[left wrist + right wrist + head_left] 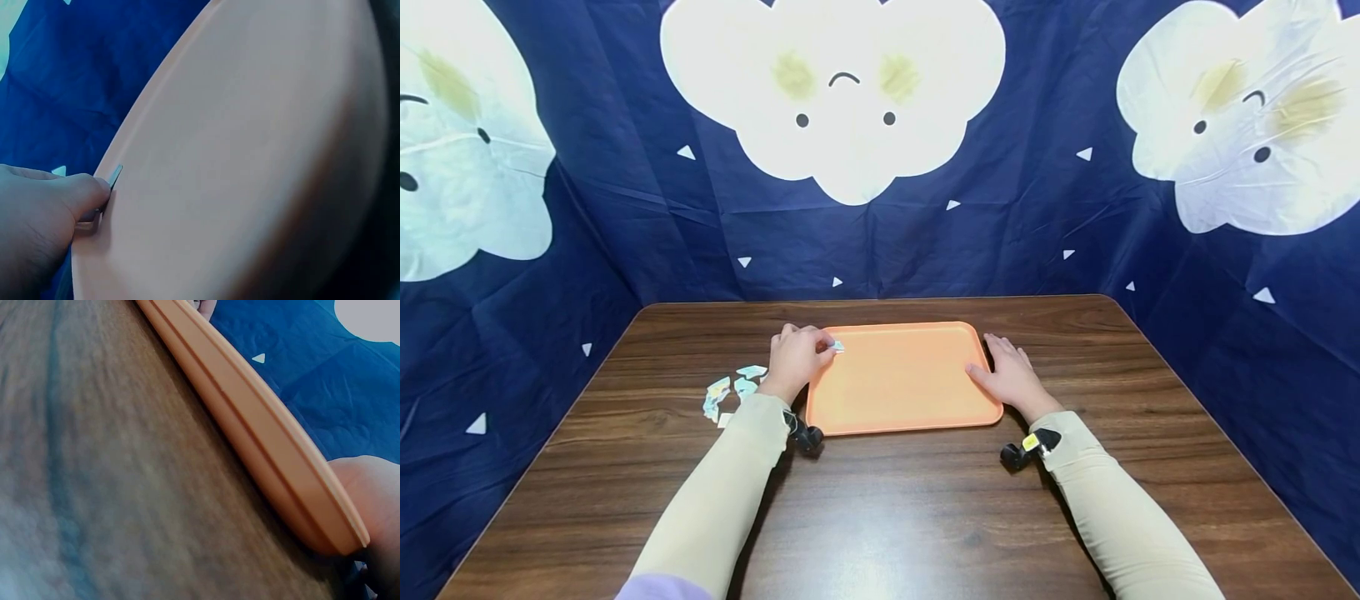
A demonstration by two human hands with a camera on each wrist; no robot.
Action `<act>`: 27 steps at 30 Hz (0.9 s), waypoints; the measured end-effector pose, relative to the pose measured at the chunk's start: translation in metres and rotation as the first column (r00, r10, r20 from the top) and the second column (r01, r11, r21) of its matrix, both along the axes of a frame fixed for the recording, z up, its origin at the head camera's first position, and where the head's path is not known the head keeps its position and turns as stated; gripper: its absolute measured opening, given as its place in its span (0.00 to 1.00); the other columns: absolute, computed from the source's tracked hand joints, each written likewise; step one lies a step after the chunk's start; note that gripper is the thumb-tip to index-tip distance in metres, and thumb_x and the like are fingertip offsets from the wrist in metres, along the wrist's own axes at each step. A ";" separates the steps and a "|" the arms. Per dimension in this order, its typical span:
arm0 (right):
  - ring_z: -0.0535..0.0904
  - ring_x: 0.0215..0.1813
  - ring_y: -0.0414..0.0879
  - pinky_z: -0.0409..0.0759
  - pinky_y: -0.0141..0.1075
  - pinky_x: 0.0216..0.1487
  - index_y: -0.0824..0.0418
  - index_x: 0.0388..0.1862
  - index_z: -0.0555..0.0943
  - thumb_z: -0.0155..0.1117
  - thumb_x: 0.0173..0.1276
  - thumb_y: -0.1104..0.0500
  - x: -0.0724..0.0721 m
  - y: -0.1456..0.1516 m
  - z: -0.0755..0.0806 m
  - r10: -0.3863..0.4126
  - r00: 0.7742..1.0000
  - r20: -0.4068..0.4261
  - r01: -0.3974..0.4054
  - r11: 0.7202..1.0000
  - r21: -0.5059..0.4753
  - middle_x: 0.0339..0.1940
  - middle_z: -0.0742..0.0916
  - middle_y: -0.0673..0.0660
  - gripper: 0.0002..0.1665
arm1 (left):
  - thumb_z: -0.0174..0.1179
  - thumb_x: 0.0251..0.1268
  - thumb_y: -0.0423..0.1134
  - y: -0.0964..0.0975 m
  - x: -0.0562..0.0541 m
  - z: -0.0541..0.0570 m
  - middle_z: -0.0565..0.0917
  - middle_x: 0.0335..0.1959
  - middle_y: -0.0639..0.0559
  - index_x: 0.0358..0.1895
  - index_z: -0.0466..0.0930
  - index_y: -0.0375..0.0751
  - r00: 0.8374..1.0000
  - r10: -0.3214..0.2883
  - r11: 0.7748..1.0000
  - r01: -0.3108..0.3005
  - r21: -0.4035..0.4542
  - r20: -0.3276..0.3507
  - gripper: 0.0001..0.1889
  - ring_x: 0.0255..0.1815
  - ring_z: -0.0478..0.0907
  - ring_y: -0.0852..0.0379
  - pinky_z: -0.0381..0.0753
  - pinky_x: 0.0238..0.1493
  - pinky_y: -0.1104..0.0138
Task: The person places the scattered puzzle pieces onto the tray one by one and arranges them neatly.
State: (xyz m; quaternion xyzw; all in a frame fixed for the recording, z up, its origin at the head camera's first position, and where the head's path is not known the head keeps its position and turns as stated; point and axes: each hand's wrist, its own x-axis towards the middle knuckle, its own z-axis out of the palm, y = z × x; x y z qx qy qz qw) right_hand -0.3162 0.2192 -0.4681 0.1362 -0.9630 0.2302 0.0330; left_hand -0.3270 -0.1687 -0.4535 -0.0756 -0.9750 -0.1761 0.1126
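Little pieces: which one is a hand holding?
The pale blue piece at the far-left corner of the orange tray, pinched by the left hand; the others lie on the table.

Navy walls [910,258], apparently cloth, with white clouds [842,150] border a brown table [925,479].

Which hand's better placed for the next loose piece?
Probably the left hand: though pinching a piece, it's near the loose pieces; the right hand touches the right end of the tray.
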 end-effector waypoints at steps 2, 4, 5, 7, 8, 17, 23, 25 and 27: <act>0.55 0.79 0.68 0.46 0.64 0.76 0.73 0.78 0.57 0.58 0.74 0.43 0.000 0.000 0.000 0.000 1.000 -0.001 0.000 1.000 -0.001 0.77 0.66 0.72 0.48 | 0.68 0.65 0.49 0.000 0.001 0.000 0.86 0.51 0.51 0.44 0.89 0.49 1.000 -0.006 1.000 0.006 -0.005 -0.005 0.10 0.54 0.70 0.41 0.63 0.60 0.42; 0.55 0.79 0.68 0.46 0.64 0.76 0.73 0.78 0.57 0.58 0.73 0.43 0.000 0.000 0.001 0.001 1.000 -0.001 -0.001 1.000 -0.003 0.77 0.66 0.72 0.48 | 0.68 0.64 0.49 -0.001 0.002 0.000 0.86 0.52 0.51 0.43 0.89 0.49 1.000 -0.012 1.000 0.012 -0.006 -0.009 0.10 0.54 0.70 0.41 0.63 0.60 0.42; 0.55 0.79 0.68 0.47 0.64 0.76 0.73 0.78 0.57 0.58 0.73 0.43 0.000 0.000 0.001 0.000 1.000 -0.001 0.000 1.000 -0.003 0.77 0.66 0.72 0.48 | 0.68 0.64 0.49 -0.001 0.002 0.000 0.86 0.52 0.51 0.43 0.89 0.49 1.000 -0.013 1.000 0.013 -0.006 -0.009 0.10 0.54 0.70 0.41 0.63 0.61 0.42; 0.55 0.79 0.68 0.47 0.64 0.76 0.73 0.78 0.57 0.58 0.73 0.43 0.001 -0.001 0.001 0.000 1.000 0.001 0.000 1.000 -0.003 0.77 0.66 0.72 0.48 | 0.68 0.64 0.49 -0.001 0.003 -0.001 0.86 0.52 0.52 0.42 0.89 0.49 1.000 -0.012 1.000 0.012 -0.005 -0.012 0.10 0.54 0.70 0.42 0.62 0.61 0.42; 0.55 0.79 0.68 0.47 0.64 0.76 0.73 0.78 0.57 0.58 0.73 0.43 0.001 -0.001 0.002 0.000 1.000 0.002 0.000 1.000 -0.004 0.77 0.66 0.72 0.48 | 0.68 0.64 0.49 -0.001 0.003 -0.001 0.86 0.51 0.52 0.42 0.89 0.49 1.000 -0.012 1.000 0.012 -0.006 -0.013 0.10 0.54 0.70 0.42 0.62 0.61 0.42; 0.55 0.79 0.69 0.47 0.64 0.75 0.74 0.77 0.57 0.58 0.74 0.43 0.002 -0.001 0.002 0.004 1.000 -0.003 -0.004 1.000 -0.002 0.76 0.66 0.73 0.47 | 0.68 0.64 0.50 0.002 0.005 -0.002 0.87 0.50 0.52 0.43 0.90 0.49 1.000 -0.015 1.000 0.014 -0.028 -0.019 0.11 0.53 0.71 0.44 0.63 0.60 0.44; 0.55 0.78 0.69 0.47 0.65 0.75 0.75 0.77 0.58 0.58 0.73 0.43 0.002 -0.001 0.003 0.008 1.000 -0.003 -0.008 1.000 -0.002 0.76 0.66 0.73 0.47 | 0.68 0.65 0.50 0.003 0.006 -0.003 0.86 0.52 0.53 0.43 0.89 0.50 1.000 -0.007 1.000 0.007 -0.012 -0.014 0.10 0.55 0.71 0.43 0.63 0.61 0.44; 0.55 0.79 0.69 0.47 0.64 0.75 0.75 0.77 0.58 0.58 0.73 0.43 0.002 -0.001 0.003 0.007 1.000 0.002 -0.007 1.000 -0.003 0.76 0.66 0.73 0.47 | 0.68 0.65 0.50 0.002 0.006 -0.004 0.86 0.53 0.53 0.42 0.89 0.50 1.000 -0.005 1.000 0.005 -0.003 -0.011 0.10 0.55 0.71 0.43 0.63 0.61 0.44; 0.55 0.79 0.69 0.47 0.65 0.75 0.75 0.77 0.57 0.58 0.73 0.43 0.001 -0.001 0.003 0.007 1.000 0.004 -0.007 1.000 -0.002 0.76 0.65 0.73 0.48 | 0.67 0.65 0.50 0.002 0.006 -0.004 0.86 0.53 0.52 0.43 0.88 0.50 1.000 -0.004 1.000 0.004 0.004 -0.008 0.10 0.55 0.71 0.42 0.63 0.61 0.44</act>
